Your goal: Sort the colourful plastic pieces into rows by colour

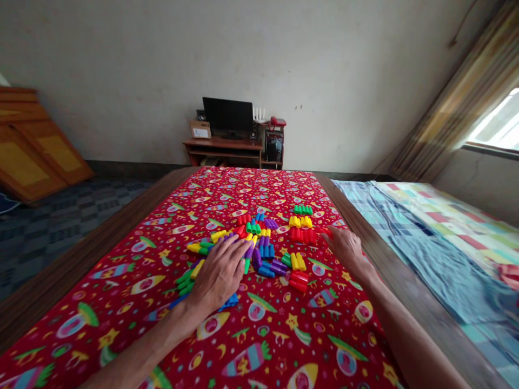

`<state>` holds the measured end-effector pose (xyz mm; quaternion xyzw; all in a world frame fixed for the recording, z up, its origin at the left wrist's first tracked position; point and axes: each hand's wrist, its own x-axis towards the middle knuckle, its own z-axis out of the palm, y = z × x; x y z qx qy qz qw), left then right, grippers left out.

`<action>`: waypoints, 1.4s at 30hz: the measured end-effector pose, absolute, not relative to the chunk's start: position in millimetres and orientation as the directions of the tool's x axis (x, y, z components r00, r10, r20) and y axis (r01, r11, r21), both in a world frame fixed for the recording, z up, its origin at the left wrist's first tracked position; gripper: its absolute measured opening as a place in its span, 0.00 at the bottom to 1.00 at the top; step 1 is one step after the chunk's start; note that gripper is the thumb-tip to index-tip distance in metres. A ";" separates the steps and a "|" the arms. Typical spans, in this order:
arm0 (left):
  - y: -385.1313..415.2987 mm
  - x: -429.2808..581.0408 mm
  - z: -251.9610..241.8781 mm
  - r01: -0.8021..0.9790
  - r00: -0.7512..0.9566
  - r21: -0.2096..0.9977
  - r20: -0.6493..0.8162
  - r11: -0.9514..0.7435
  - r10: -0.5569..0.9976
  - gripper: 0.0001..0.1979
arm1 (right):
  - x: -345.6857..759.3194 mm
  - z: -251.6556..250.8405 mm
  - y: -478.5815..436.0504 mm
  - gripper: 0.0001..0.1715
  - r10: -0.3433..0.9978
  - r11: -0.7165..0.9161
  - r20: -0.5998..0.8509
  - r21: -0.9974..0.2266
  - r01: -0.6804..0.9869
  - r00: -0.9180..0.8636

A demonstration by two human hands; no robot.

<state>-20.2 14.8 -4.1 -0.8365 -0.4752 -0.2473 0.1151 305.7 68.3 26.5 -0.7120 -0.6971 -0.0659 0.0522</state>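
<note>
- Left hand [223, 267] lies palm down over the left part of a mixed heap of plastic pieces [266, 252]; fingers extended, not closed round anything visible; its underside is hidden.
- Right hand [344, 246] is at the right end of the red row [303, 236], fingers bent, a red piece [326, 232] at the tips; whether it is pinched or only touched, cannot tell.
- Green row [303, 209] lies farthest, yellow row [300, 222] next, red nearest of the three; one colour per row, apart from the heap, so the placing looks deliberate; the heap mixes blue, purple, green, yellow and red, seemingly in no order.
- Pieces look smooth, glossy, hard; short and rounded like small tubes, many side by side in ribbed clusters.
- Beneath, a red cloth [243, 329] printed with rockets and stars; soft-looking, mostly flat; dark wood-look table edge [348, 208] shows beyond it.
</note>
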 end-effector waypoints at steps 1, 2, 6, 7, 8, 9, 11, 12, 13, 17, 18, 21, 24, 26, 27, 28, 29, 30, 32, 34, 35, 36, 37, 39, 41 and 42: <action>14.6 -20.0 -3.7 0.852 0.428 0.038 0.522 -0.522 0.738 0.22 | 306.3 25.5 68.6 0.17 0.990 0.009 0.141 0.016 1.000 -0.011; 14.5 -19.8 -3.2 0.852 0.430 0.035 0.521 -0.522 0.737 0.22 | 306.2 25.2 68.9 0.19 0.992 0.038 0.123 0.013 0.999 -0.039; 14.3 -19.6 -2.4 0.852 0.425 0.043 0.524 -0.521 0.738 0.22 | 304.7 27.4 69.7 0.24 0.993 0.029 0.115 -0.012 1.000 -0.027; 14.4 -19.8 -2.7 0.853 0.423 0.045 0.525 -0.521 0.739 0.22 | 304.8 27.2 70.1 0.23 0.992 0.015 0.125 -0.025 1.000 -0.012; 14.6 -20.0 -3.1 0.853 0.424 0.045 0.524 -0.521 0.739 0.22 | 305.3 26.2 70.8 0.21 0.990 0.009 0.141 -0.041 0.999 -0.004; 14.9 -20.3 -3.8 0.852 0.425 0.043 0.524 -0.521 0.738 0.22 | 306.0 24.3 71.8 0.19 0.988 0.022 0.157 -0.058 0.998 -0.012; 15.6 -21.0 -5.4 0.852 0.429 0.036 0.523 -0.522 0.737 0.22 | 308.1 19.1 74.6 0.17 0.984 0.079 0.167 -0.088 0.993 -0.063; 15.9 -21.3 -6.1 0.852 0.431 0.033 0.522 -0.522 0.736 0.22 | 309.1 16.5 76.1 0.17 0.982 0.108 0.169 -0.100 0.989 -0.090; 16.1 -21.5 -6.8 0.853 0.431 0.032 0.522 -0.522 0.736 0.22 | 309.9 14.8 77.5 0.16 0.977 0.136 0.180 -0.109 0.985 -0.115; 16.2 -21.4 -7.2 0.851 0.438 0.023 0.520 -0.524 0.733 0.22 | 305.8 21.2 75.7 0.15 0.923 0.235 0.344 -0.153 0.960 -0.171; 16.0 -21.1 -6.7 0.851 0.440 0.020 0.521 -0.525 0.732 0.22 | 301.7 26.0 72.4 0.15 0.910 0.278 0.364 -0.176 0.944 -0.200; 15.1 -20.1 -4.7 0.850 0.441 0.017 0.527 -0.527 0.727 0.21 | 282.4 41.0 56.6 0.15 0.879 0.456 0.282 -0.268 0.849 -0.383; 14.3 -19.6 -3.1 0.848 0.440 0.024 0.524 -0.530 0.729 0.21 | 261.7 46.4 40.5 0.10 0.786 0.616 0.188 -0.313 0.723 -0.589; 14.1 -19.7 -2.8 0.850 0.438 0.027 0.520 -0.527 0.733 0.21 | 253.3 41.3 35.1 0.12 0.744 0.664 0.158 -0.279 0.694 -0.649; 14.1 -20.0 -2.9 0.851 0.437 0.026 0.517 -0.524 0.736 0.21 | 251.1 36.6 34.5 0.16 0.735 0.674 0.142 -0.258 0.693 -0.663; 14.2 -20.2 -3.1 0.852 0.437 0.024 0.515 -0.522 0.737 0.21 | 249.9 30.9 35.1 0.19 0.733 0.676 0.128 -0.246 0.695 -0.668; 14.4 -20.5 -3.3 0.854 0.437 0.022 0.515 -0.521 0.738 0.21 | 249.4 25.0 36.4 0.20 0.734 0.674 0.124 -0.248 0.696 -0.667; 14.7 -20.7 -3.6 0.853 0.438 0.019 0.514 -0.521 0.737 0.21 | 249.5 19.3 38.2 0.19 0.736 0.672 0.134 -0.259 0.694 -0.663; 15.2 -20.8 -3.9 0.853 0.439 0.019 0.513 -0.521 0.737 0.21 | 250.5 11.8 41.3 0.15 0.741 0.670 0.203 -0.289 0.684 -0.640; 15.5 -20.2 -3.7 0.853 0.437 0.022 0.517 -0.522 0.736 0.21 | 252.7 12.4 41.7 0.14 0.731 0.683 0.286 -0.299 0.667 -0.620; 15.5 -19.9 -3.5 0.852 0.437 0.023 0.518 -0.522 0.735 0.21 | 254.2 16.2 40.6 0.16 0.720 0.693 0.314 -0.284 0.662 -0.618; 15.4 -19.5 -3.2 0.852 0.437 0.024 0.519 -0.523 0.735 0.21 | 255.7 22.0 38.5 0.17 0.714 0.697 0.327 -0.256 0.670 -0.619; 15.2 -19.1 -3.0 0.851 0.437 0.023 0.520 -0.524 0.734 0.21 | 257.0 29.2 35.6 0.18 0.720 0.688 0.315 -0.214 0.693 -0.618; 14.8 -18.8 -2.9 0.851 0.441 0.018 0.520 -0.525 0.732 0.21 | 257.0 44.4 27.5 0.15 0.781 0.619 0.191 -0.101 0.779 -0.595; 14.5 -19.0 -2.9 0.851 0.443 0.010 0.521 -0.525 0.729 0.21 | 251.9 54.4 17.9 0.14 0.846 0.533 0.018 0.024 0.846 -0.533; 14.4 -19.1 -2.9 0.851 0.445 0.006 0.523 -0.525 0.727 0.21 | 247.5 55.9 12.9 0.15 0.857 0.515 -0.060 0.073 0.854 -0.512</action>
